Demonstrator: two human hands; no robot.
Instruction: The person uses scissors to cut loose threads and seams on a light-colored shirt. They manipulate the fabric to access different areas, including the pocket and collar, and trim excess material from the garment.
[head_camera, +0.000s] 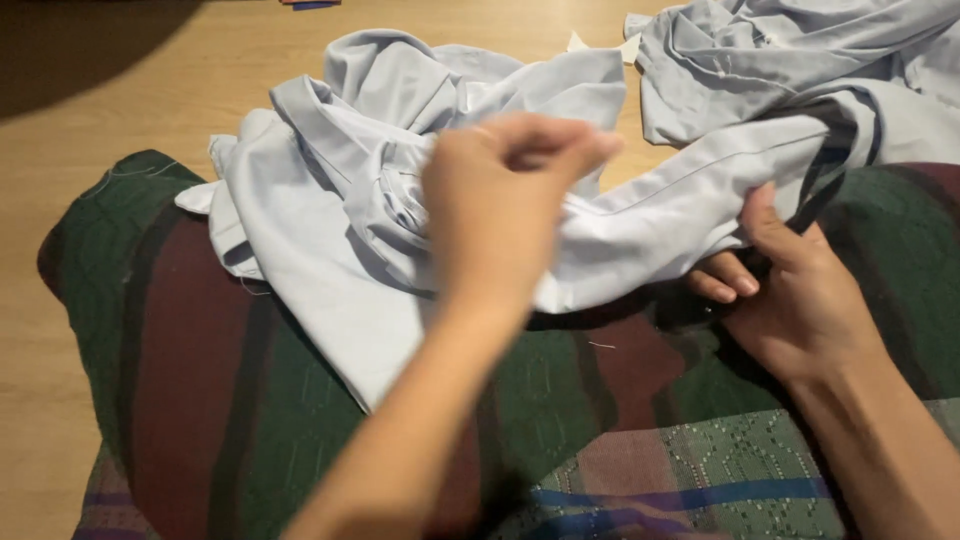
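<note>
- On your lap, over the green and red blanket (210, 400), lies the pale blue shirt (330, 250).
- Your left hand (500, 200) has its fingers curled together, pinching the shirt.
- Your right hand (790, 290) grips the shirt's long fold, thumb on top.
- Beyond lies the wooden floor (120, 90).

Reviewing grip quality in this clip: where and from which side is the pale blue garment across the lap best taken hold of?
Probably the long folded band of the pale blue garment, taken from its near lower edge. It runs taut and flat between the left hand and the right hand, so thumb on top and fingers beneath pinch it cleanly. The crumpled bunch toward the wooden floor offers no clear edge.
</note>
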